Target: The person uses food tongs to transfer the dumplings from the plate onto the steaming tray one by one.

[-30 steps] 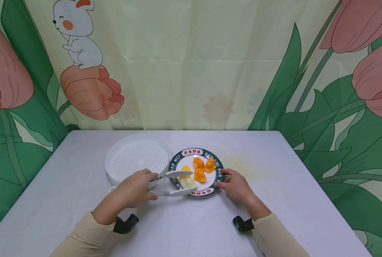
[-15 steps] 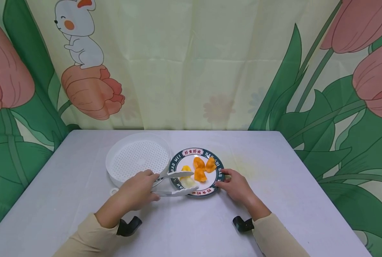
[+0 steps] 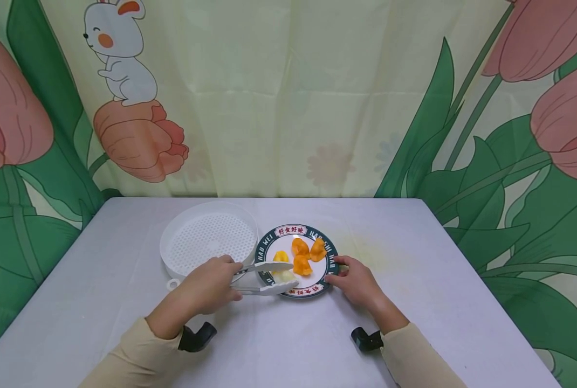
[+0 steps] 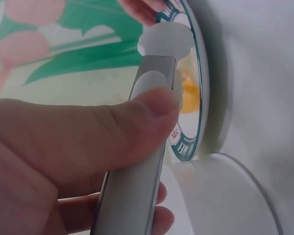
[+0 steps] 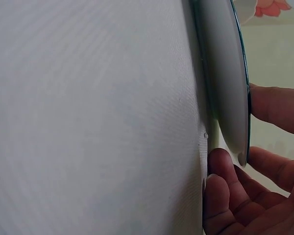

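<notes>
My left hand grips metal tongs with white tips, thumb pressed along the arm in the left wrist view. The tongs' two parted tips reach over the left part of a green-rimmed plate, around a pale piece partly hidden by them. A yellow piece lies just behind the upper tip. Three orange pieces sit at the plate's middle and right. My right hand holds the plate's right rim, and in the right wrist view its fingers touch the rim.
A round white tray with a perforated base and a small ring tab stands left of the plate, close to its rim and partly behind my left hand. A patterned curtain hangs behind the white table.
My left hand and the tongs have shifted slightly to the right compared with a second ago. The plate and my right hand look nearly unmoved.
</notes>
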The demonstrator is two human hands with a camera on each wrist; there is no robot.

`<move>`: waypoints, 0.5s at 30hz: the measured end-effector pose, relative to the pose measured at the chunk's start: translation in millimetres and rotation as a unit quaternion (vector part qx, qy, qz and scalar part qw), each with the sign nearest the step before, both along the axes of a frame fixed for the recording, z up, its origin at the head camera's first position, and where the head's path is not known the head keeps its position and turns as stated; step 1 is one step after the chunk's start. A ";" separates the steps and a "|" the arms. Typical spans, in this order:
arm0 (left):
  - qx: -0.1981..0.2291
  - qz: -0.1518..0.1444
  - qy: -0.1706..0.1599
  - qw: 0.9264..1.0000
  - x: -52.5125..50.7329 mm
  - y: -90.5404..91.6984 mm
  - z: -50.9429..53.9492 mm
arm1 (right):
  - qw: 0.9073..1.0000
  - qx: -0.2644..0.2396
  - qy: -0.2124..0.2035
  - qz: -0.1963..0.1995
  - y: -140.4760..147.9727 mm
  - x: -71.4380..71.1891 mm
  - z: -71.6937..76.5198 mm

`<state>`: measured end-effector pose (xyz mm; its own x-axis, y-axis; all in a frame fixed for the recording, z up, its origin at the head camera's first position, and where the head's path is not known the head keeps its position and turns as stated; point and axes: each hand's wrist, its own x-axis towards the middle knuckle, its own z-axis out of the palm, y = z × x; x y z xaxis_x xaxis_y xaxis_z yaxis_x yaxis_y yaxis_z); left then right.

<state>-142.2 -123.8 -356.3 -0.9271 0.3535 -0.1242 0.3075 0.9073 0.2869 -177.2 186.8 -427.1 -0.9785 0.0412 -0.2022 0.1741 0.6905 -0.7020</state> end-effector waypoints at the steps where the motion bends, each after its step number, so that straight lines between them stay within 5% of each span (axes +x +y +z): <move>1: 0.002 0.000 0.002 1.000 0.0 -0.2 0.6 | 1.000 -0.001 -0.001 0.000 0.0 0.1 0.2; 15: 0.037 -0.001 0.021 0.999 3.0 -9.7 -0.3 | 1.000 0.001 0.000 -0.002 -0.4 0.1 -1.0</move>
